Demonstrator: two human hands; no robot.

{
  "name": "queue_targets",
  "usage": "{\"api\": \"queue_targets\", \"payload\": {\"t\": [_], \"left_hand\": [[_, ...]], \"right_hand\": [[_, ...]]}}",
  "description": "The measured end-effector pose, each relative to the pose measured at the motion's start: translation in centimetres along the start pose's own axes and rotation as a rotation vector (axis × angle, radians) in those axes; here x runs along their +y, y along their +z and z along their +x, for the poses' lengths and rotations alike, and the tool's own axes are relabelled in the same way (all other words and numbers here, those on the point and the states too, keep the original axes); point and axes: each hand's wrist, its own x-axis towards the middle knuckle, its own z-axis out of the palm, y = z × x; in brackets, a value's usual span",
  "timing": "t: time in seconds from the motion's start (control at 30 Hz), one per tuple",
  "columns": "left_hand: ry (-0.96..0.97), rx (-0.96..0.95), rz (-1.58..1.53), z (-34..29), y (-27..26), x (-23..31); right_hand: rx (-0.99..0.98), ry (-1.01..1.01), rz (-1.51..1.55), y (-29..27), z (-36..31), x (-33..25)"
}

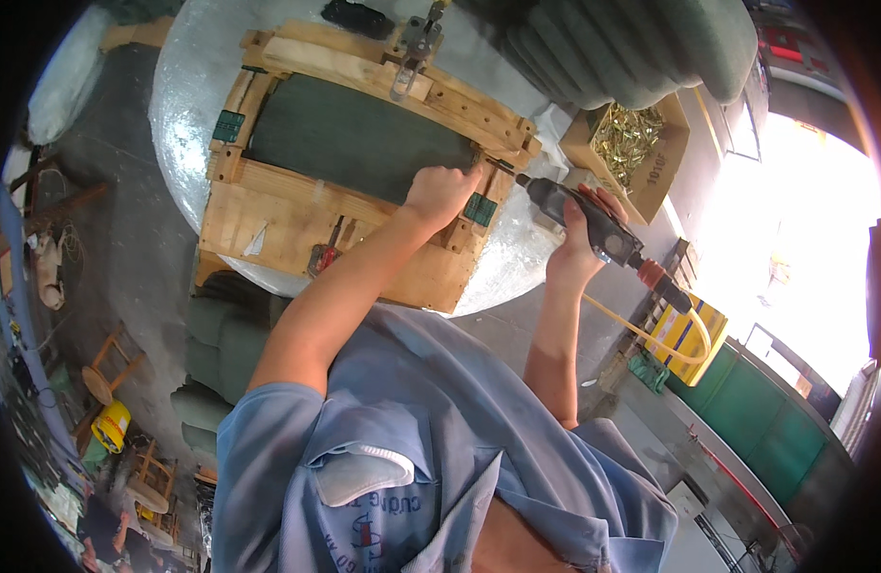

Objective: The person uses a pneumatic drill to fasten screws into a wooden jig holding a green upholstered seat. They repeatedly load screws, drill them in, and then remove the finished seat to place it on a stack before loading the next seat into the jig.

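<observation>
A dark grey-green panel (354,129) lies inside a wooden jig (268,215) on a round table covered in shiny plastic wrap. My left hand (440,198) is closed at the panel's right end, its fingertips near the jig's end bar; whatever they pinch is too small to tell. In my right hand (579,244) is a dark air screwdriver (598,227), held just right of the jig. The tool's tip points left toward my left fingertips. Green pieces (480,208) sit at the right and left ends of the jig. A metal toggle clamp (417,48) stands on the far rail.
An open cardboard box (651,181) of brass-coloured screws stands at the right. A red-handled screwdriver (323,256) lies on the jig's near board. From the air tool a yellow hose (641,334) loops down. Stacked grey-green cushions (641,48) are at the far right.
</observation>
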Motion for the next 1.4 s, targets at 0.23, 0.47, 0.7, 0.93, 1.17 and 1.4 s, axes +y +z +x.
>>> {"api": "queue_targets", "payload": {"t": [0.23, 0.47, 0.7, 0.93, 1.17, 1.4], "left_hand": [[0.03, -0.028, 0.151, 0.3, 0.1, 0.2], [-0.02, -0.038, 0.126, 1.0, 0.0, 0.4], [0.029, 0.15, -0.212, -0.7, -0.9, -1.2], [-0.705, 0.164, -2.234, -6.6, -7.0, 0.2], [-0.496, 0.168, -2.484, -10.8, -12.5, -0.3], [-0.433, 0.084, -2.293, -12.3, -14.3, -0.5]], "right_hand": [[-0.028, -0.065, -0.114, 1.7, 0.1, 0.2], [-0.061, -0.121, -0.204, 2.9, -0.3, 0.4], [-0.134, -0.142, -0.391, 6.5, 2.6, -0.6], [-0.228, -0.062, -0.255, 7.3, 3.7, -2.3], [-0.078, -0.056, 0.243, 2.1, -9.5, -10.4], [-0.049, -0.07, 0.322, 2.3, -13.3, -12.6]]}}
